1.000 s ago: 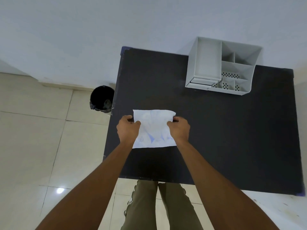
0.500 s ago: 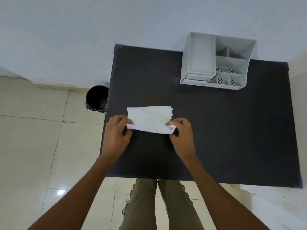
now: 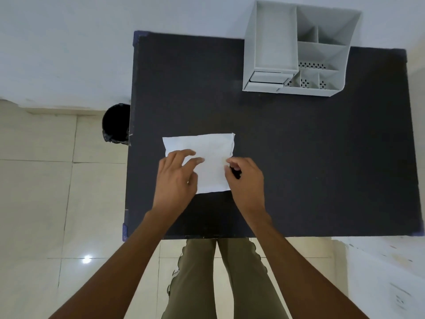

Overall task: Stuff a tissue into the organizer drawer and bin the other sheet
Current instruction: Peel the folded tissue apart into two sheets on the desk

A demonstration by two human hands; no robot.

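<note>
Thin white paper tissue (image 3: 208,157) is laid flat mid-frame on black tabletop (image 3: 299,157), pinned by spread left hand (image 3: 176,178); right hand (image 3: 247,180) loosely curled at its edge, nothing gripped. Grey plastic organizer (image 3: 296,51), upper right, w/ drawer unfilled; black bin (image 3: 116,123), left, unused. Both steps judged pending.

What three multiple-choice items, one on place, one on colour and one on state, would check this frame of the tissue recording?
1. Where is the bin?
A. On the floor by the table's left edge
B. On the table beside the organizer
C. Under the person's feet

2. What colour is the organizer?
A. Black
B. Light grey
C. Blue

3. How is the tissue lying?
A. Crumpled into a ball
B. Inside the drawer
C. Flat on the table under both hands

Answers:
1 A: it stands on the tiles at the left edge.
2 B: its walls are pale grey.
3 C: left hand and right hand rest on the flat sheet.
</note>
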